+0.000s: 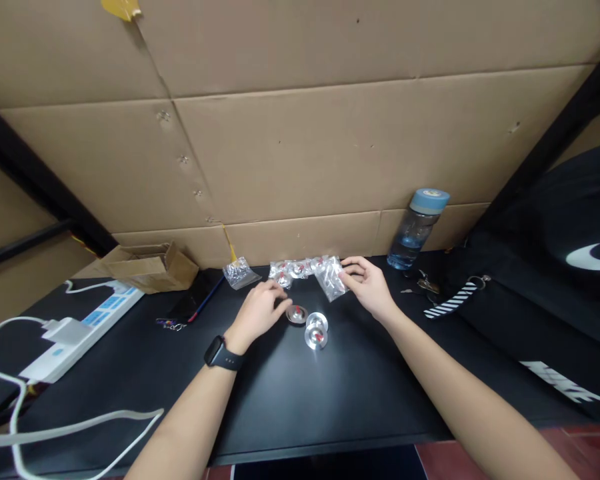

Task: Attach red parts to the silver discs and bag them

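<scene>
My right hand (370, 287) pinches the edge of a small clear plastic bag (331, 279) at the back of the black table. My left hand (261, 310), with a black watch on its wrist, hovers low with thumb and fingers apart. Its thumb tip is close to a round shiny metal disc (297, 315) with a red mark; whether they touch is hard to tell. Nearer me lies a silvery metal piece (316, 331) of two round parts, also with red on it. Behind my hands, several similar discs in clear wrappers (299, 269) lie in a row.
A crumpled clear bag (240, 273) and an open cardboard box (150, 267) are at the back left, near a white power strip (85, 330) with cables. On the right stand a blue-capped water bottle (417, 230) and a black bag (540, 280), with keys (427, 283) beside them.
</scene>
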Available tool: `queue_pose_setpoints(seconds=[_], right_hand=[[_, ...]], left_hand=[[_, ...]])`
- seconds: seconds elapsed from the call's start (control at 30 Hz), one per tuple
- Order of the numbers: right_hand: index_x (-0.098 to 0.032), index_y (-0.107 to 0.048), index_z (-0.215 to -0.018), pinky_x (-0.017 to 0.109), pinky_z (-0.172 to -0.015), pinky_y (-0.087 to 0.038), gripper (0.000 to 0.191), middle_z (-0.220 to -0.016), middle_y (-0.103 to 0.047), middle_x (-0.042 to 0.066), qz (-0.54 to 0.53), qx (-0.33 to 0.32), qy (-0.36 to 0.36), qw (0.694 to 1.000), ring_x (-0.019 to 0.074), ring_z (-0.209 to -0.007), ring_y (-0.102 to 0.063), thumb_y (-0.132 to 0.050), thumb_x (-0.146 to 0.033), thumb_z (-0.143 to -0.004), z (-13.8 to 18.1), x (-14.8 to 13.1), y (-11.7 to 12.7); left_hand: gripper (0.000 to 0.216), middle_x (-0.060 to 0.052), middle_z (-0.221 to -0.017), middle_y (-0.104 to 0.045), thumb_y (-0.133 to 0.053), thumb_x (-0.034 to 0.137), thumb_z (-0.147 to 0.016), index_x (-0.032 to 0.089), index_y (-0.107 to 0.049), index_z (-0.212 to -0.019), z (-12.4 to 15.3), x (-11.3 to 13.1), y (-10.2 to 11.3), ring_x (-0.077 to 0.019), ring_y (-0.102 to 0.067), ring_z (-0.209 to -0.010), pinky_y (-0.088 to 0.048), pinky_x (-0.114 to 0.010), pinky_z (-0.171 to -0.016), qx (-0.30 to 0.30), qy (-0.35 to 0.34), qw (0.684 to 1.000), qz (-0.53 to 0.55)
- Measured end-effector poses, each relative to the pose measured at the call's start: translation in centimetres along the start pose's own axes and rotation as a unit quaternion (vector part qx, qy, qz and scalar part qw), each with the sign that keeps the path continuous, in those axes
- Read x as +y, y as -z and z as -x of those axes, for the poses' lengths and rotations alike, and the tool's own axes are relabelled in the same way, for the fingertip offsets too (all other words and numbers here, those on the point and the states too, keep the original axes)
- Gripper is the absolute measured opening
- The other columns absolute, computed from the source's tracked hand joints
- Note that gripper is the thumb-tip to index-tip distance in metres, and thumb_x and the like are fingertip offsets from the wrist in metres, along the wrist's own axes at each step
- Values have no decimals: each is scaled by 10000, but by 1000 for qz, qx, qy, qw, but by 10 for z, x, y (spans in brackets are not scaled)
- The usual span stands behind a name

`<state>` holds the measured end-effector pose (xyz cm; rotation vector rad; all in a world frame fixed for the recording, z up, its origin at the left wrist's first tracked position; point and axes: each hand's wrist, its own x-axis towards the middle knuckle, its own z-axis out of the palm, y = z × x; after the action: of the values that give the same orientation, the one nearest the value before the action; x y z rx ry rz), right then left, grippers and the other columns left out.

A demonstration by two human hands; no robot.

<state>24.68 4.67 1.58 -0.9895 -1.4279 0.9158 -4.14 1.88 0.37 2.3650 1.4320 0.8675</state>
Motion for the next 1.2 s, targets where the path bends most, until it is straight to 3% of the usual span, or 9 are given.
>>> queue_pose_setpoints(seconds=[0.1, 0.17, 0.27, 0.47, 0.7, 0.8, 0.93, 1.1, 1.2], right_hand=[[-200, -677, -983, 280, -578, -486, 249, -852, -707, 51, 79, -70, 73, 992, 148, -615, -613, -730, -407, -856, 11, -8, -7], [-210, -705, -949, 278, -564, -459, 178, -843, -716, 42, 129, -119, 107, 979, 134, -581, -578, -692, -379, -897, 16, -13, -10], [-225, -734, -937, 286, -610, -469, 144, -842, -726, 31, 152, -154, 128, 968, 145, -630, -593, -640, -334, -940, 20, -18, -12], [-231, -739, -1022, 346, -811, -560, 161, -1040, -718, 81, 40, -129, 117, 984, 213, -916, -687, -655, -338, -936, 22, -20, -19], [-237, -597, -1306, 299, -668, -593, 640, -1011, -699, 54, 11, -182, 25, 983, 142, -678, -673, -859, -355, -735, 19, -18, -12], [-213, -669, -1130, 286, -593, -570, 567, -803, -677, 10, 36, -124, 30, 991, 150, -608, -644, -914, -391, -651, 16, -15, -10], [-225, -690, -1006, 281, -504, -486, 318, -762, -671, 20, 125, -21, 87, 988, 140, -518, -579, -784, -458, -811, 16, -16, -9], [-209, -679, -1060, 273, -503, -433, 295, -847, -687, 51, 157, 21, 110, 981, 136, -548, -525, -627, -464, -922, 9, -13, -2], [-210, -690, -990, 278, -515, -421, 225, -793, -667, 36, 170, 1, 120, 978, 139, -544, -504, -613, -411, -923, 8, -8, -3]], left_hand=[[362, -109, -1314, -637, -512, 258, -985, 219, -605, -1332, -1, 16, 6, -233, -606, -1208, -479, -393, -1037, 99, -62, 991, 71], [499, -112, -1409, -582, -562, 200, -931, 232, -511, -1426, 0, 27, 9, -246, -545, -1306, -444, -416, -1080, 89, -111, 987, 77], [465, -70, -1404, -600, -668, 186, -868, 294, -617, -1317, 4, 40, 8, -266, -522, -1326, -379, -452, -1100, 44, -187, 981, -19], [169, -38, -1228, -717, -703, 219, -925, 317, -735, -1060, 10, 59, -5, -231, -598, -1159, -367, -402, -928, 201, -270, 929, -155], [205, 10, -972, -782, -560, 180, -1014, 207, -698, -864, 9, 65, -11, -128, -670, -854, -352, -341, -764, 124, -291, 943, -105], [282, -4, -1026, -787, -492, 212, -1041, 224, -708, -859, 8, 65, -12, -152, -682, -906, -386, -351, -785, 63, -271, 956, -94], [294, -33, -1088, -780, -449, 254, -1042, 269, -739, -992, 6, 47, -5, -190, -691, -980, -426, -379, -862, 46, -218, 971, -90], [309, -102, -1174, -752, -423, 303, -1034, 242, -721, -1089, 1, -18, 22, -267, -662, -1104, -376, -442, -975, 227, 48, 951, -202], [373, -151, -1053, -764, -386, 324, -1023, 200, -716, -1140, 1, -49, 31, -299, -684, -1018, -372, -434, -942, 183, 193, 925, -271]])
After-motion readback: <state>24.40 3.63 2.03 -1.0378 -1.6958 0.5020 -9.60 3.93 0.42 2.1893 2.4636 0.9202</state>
